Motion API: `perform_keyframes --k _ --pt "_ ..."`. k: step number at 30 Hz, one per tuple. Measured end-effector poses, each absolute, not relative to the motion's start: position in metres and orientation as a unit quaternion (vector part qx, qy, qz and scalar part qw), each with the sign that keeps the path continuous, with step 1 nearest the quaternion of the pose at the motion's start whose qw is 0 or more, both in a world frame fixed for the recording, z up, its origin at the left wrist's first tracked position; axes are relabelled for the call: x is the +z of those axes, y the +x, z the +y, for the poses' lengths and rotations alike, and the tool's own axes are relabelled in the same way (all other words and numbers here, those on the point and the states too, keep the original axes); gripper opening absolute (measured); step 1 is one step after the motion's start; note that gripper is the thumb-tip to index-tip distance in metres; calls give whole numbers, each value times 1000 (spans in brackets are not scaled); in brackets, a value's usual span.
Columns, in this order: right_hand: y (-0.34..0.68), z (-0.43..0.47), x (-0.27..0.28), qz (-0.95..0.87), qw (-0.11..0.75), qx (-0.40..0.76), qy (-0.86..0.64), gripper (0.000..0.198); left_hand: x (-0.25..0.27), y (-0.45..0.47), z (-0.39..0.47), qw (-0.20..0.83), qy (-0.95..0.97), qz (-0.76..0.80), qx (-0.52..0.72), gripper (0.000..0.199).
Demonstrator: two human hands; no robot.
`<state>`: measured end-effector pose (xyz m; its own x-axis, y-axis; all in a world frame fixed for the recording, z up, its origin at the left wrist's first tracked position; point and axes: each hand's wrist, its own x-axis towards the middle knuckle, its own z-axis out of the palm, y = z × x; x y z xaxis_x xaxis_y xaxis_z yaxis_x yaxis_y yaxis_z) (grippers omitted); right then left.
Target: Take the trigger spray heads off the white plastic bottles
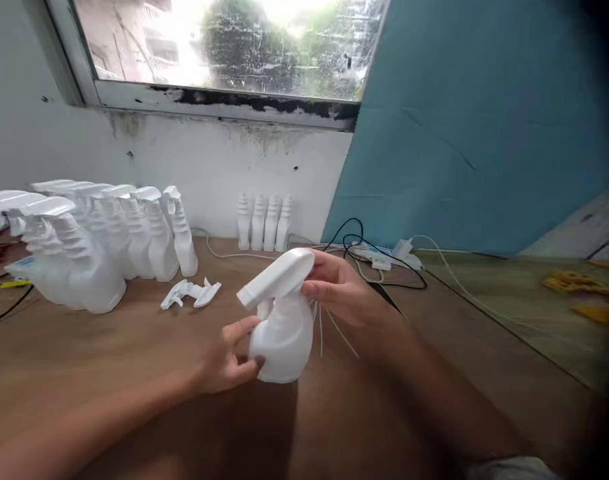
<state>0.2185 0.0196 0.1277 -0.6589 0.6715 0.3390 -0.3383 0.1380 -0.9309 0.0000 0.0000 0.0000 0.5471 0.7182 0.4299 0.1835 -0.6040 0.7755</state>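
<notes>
Near the middle of the table a white spray bottle (284,343) is held between both hands, slightly tilted. My left hand (234,360) grips the lower left side of its body, the thumb pressed near the base. At the top sits a white trigger spray head (279,277), pointing left. My right hand (342,287) has its fingers and thumb closed on the back of that head. Some fingers are hidden behind it. Several thin white tubes (321,333) show behind the bottle under my right hand. Two loose white sprayer parts (190,293) lie to the left.
Several white spray bottles with heads (154,240) stand in rows at the left. Against the wall several slim white bottles (258,223) without spray heads stand side by side. Black cable (364,247) and a white power strip (384,253) lie at the back right. Yellow items (584,290) appear blurred farther right.
</notes>
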Motion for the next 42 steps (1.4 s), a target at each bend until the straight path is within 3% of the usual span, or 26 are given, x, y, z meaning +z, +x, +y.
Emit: perform_keyframes --k 9,16,17,21,23,38,42 --pt "204 11 102 -612 473 620 -131 28 9 -4 7 318 833 229 390 45" --pt "194 4 91 -619 502 592 -121 29 83 1 15 264 771 142 562 73" --pt "194 4 90 -621 503 588 -126 30 98 4 12 258 771 136 566 70" --pt "193 4 90 -621 508 586 -118 26 141 16 5 191 776 222 559 24" --pt "193 4 92 -618 509 588 -118 27 149 19 4 190 776 232 555 16" --pt "194 4 95 -638 466 597 -139 28 150 18 3 259 784 191 530 14" --pt "190 5 98 -616 477 614 -126 40 149 17 3 278 782 190 525 13"
